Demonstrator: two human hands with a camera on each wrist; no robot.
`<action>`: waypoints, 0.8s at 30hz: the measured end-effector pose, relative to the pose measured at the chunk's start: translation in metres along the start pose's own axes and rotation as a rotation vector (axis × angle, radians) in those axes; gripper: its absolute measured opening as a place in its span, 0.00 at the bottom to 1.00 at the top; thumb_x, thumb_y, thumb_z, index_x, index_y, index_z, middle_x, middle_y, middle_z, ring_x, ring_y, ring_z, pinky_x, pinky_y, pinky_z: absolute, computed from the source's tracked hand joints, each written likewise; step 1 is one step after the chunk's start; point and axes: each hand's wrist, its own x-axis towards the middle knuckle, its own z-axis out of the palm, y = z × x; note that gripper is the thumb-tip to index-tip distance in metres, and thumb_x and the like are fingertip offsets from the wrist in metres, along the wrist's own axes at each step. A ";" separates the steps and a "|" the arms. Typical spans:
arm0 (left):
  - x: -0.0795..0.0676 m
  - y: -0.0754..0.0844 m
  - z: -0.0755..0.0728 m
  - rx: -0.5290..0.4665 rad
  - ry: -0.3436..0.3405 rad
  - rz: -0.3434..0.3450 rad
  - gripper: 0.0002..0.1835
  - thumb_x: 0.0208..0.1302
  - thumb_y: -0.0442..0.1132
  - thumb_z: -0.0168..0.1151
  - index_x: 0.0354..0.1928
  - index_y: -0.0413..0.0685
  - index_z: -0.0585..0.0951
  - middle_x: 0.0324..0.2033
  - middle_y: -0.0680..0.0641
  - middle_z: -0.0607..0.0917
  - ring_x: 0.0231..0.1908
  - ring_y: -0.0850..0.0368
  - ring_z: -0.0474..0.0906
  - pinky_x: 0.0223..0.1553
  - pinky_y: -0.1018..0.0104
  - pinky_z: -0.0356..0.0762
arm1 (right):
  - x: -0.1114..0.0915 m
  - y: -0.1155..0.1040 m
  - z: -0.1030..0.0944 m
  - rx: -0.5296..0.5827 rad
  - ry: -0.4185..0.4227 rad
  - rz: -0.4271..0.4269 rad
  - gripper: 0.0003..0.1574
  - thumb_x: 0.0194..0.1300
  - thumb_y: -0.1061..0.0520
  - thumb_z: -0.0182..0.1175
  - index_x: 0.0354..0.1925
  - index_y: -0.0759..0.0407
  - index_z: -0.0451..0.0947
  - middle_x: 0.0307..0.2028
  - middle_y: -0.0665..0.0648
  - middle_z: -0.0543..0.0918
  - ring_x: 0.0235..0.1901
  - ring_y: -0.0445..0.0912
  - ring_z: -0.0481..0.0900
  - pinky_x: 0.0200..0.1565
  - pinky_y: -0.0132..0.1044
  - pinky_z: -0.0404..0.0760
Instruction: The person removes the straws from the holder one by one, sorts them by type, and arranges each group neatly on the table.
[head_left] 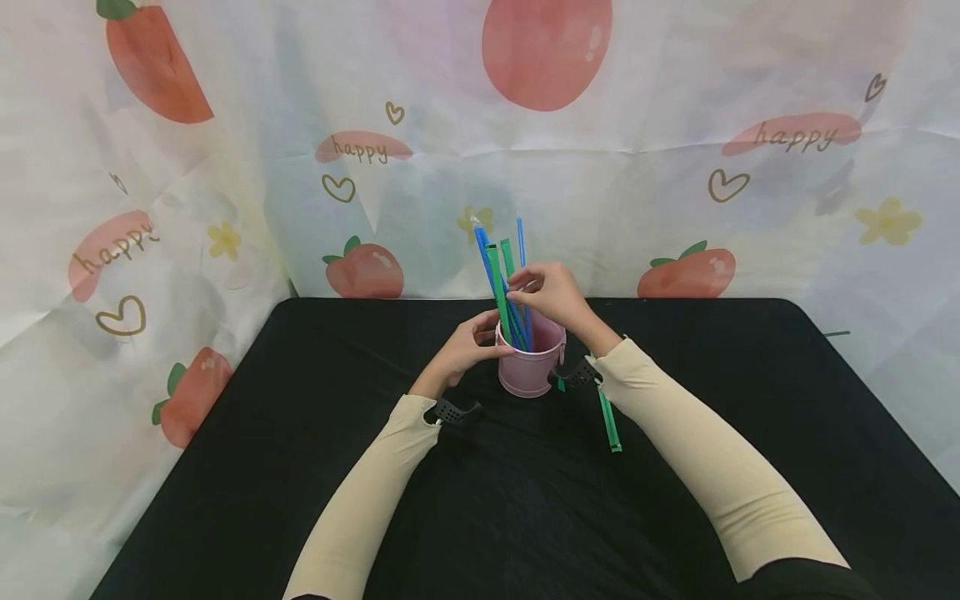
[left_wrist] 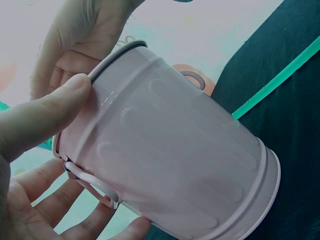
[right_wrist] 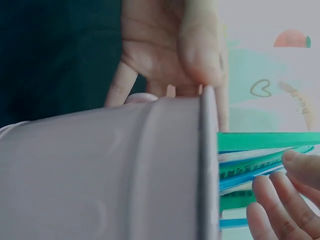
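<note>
Left hand (head_left: 465, 347) grips bucket (head_left: 527, 373) by its edge — right hand (head_left: 557, 293), hold unclear — tabletop (head_left: 330, 392) wide leftward.

"happy" on three coral patches (head_left: 363, 147) of the backdrop (head_left: 555, 217), unreadable dark characters on a green stick (right_wrist: 250, 169)

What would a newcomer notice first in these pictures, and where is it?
Probably the pink bucket near the far edge of the black table, with green and blue sticks leaning in it. The left hand holds its left side; the right hand is at the sticks. Behind hangs a fruit-patterned cloth.
</note>
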 end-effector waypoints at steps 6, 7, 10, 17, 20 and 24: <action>0.000 0.000 0.000 0.003 0.006 -0.010 0.36 0.60 0.32 0.61 0.70 0.48 0.61 0.68 0.42 0.65 0.66 0.41 0.62 0.65 0.45 0.64 | 0.001 -0.004 0.002 0.020 -0.008 -0.019 0.14 0.58 0.60 0.65 0.44 0.65 0.81 0.40 0.66 0.85 0.38 0.56 0.84 0.44 0.48 0.83; 0.000 0.000 0.000 0.001 0.007 -0.012 0.35 0.60 0.32 0.61 0.70 0.48 0.61 0.67 0.42 0.66 0.66 0.41 0.63 0.65 0.45 0.64 | 0.001 -0.004 0.002 0.021 -0.010 -0.020 0.14 0.58 0.60 0.65 0.43 0.65 0.81 0.40 0.66 0.85 0.38 0.56 0.84 0.43 0.47 0.83; 0.000 0.000 0.000 0.001 0.008 -0.014 0.36 0.60 0.32 0.61 0.70 0.49 0.61 0.67 0.43 0.66 0.66 0.41 0.63 0.65 0.46 0.64 | 0.001 -0.006 0.004 0.014 -0.013 -0.021 0.14 0.58 0.60 0.65 0.42 0.66 0.81 0.40 0.65 0.85 0.37 0.56 0.84 0.43 0.48 0.83; 0.000 -0.001 0.000 0.003 0.004 -0.017 0.36 0.60 0.32 0.61 0.70 0.48 0.60 0.68 0.43 0.65 0.66 0.42 0.63 0.64 0.46 0.66 | 0.002 -0.007 0.010 0.005 -0.028 -0.006 0.14 0.57 0.59 0.66 0.41 0.67 0.80 0.39 0.66 0.85 0.37 0.56 0.84 0.44 0.48 0.83; 0.000 -0.001 0.000 0.004 0.003 -0.019 0.36 0.60 0.32 0.61 0.70 0.48 0.60 0.68 0.43 0.65 0.67 0.42 0.63 0.64 0.47 0.66 | 0.001 -0.008 0.011 0.020 -0.037 -0.006 0.14 0.57 0.60 0.66 0.40 0.67 0.80 0.39 0.66 0.85 0.37 0.56 0.84 0.44 0.48 0.83; 0.001 -0.002 -0.001 0.011 0.004 -0.020 0.35 0.60 0.33 0.61 0.69 0.48 0.61 0.68 0.43 0.65 0.67 0.42 0.62 0.64 0.47 0.66 | -0.001 -0.008 0.011 0.029 -0.045 -0.015 0.13 0.57 0.60 0.66 0.39 0.66 0.80 0.39 0.66 0.85 0.37 0.56 0.84 0.44 0.48 0.82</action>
